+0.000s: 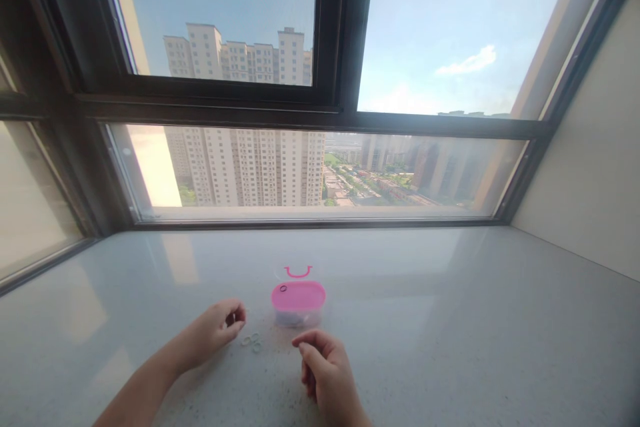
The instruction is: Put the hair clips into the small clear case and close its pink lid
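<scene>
A clear oval box [299,317] with a pink lid [305,297] stands on the white sill in front of me. One small dark ring [283,288] lies on the lid's left part. Left of the box, my left hand [223,325] is closed with its fingers curled; anything in them is too small to make out. Several pale green rings [256,347] lie together on the surface just right of that hand. My right hand [325,370] is near the box's front, thumb and index finger drawn together and the others curled; what they hold, if anything, is unclear.
Behind the box lies a curved pink handle [299,275], apart from it. The glossy white sill [440,320] stretches to both sides. Dark window frames [320,223] border its back, and a pale wall [585,167] rises at right.
</scene>
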Demonstrator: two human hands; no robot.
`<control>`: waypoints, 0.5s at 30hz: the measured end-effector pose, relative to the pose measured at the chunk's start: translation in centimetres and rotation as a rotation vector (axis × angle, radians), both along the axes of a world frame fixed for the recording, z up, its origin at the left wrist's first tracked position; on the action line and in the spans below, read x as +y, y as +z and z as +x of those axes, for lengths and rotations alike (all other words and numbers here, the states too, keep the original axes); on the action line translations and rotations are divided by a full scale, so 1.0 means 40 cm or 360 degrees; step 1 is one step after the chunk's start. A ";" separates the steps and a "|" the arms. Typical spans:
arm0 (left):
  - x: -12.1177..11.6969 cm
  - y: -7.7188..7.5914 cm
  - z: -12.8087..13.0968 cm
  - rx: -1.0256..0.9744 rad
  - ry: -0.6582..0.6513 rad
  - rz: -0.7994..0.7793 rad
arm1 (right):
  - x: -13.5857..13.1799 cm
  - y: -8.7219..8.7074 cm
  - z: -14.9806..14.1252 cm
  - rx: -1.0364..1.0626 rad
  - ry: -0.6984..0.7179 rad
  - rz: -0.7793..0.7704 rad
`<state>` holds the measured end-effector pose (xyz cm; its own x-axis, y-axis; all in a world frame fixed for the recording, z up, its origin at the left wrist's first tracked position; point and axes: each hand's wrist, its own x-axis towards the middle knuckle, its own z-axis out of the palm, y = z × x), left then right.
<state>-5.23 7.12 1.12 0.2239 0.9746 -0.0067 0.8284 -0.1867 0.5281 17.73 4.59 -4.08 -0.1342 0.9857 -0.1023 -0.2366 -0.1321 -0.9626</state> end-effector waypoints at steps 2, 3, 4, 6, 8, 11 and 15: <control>-0.016 0.015 0.020 -0.0084 -0.0015 0.0003 | -0.001 -0.005 -0.002 -0.0025 0.0027 0.0032; -0.026 0.022 0.035 -0.0130 -0.0030 -0.0003 | -0.002 -0.009 -0.003 -0.0047 0.0053 0.0051; -0.036 0.028 0.054 -0.0172 -0.0048 -0.0004 | -0.003 -0.015 -0.004 -0.0074 0.0090 0.0069; -0.058 0.035 0.097 -0.0251 -0.0068 -0.0012 | -0.004 -0.028 -0.006 -0.0135 0.0175 0.0106; -0.080 0.033 0.143 -0.0406 -0.0039 -0.0030 | -0.004 -0.040 -0.009 -0.0186 0.0273 0.0140; -0.106 0.008 0.199 -0.0544 -0.0003 -0.0039 | -0.003 -0.049 -0.013 -0.0213 0.0369 0.0151; -0.120 -0.049 0.233 -0.0794 0.0170 0.0039 | 0.000 -0.045 -0.013 -0.0223 0.0353 0.0120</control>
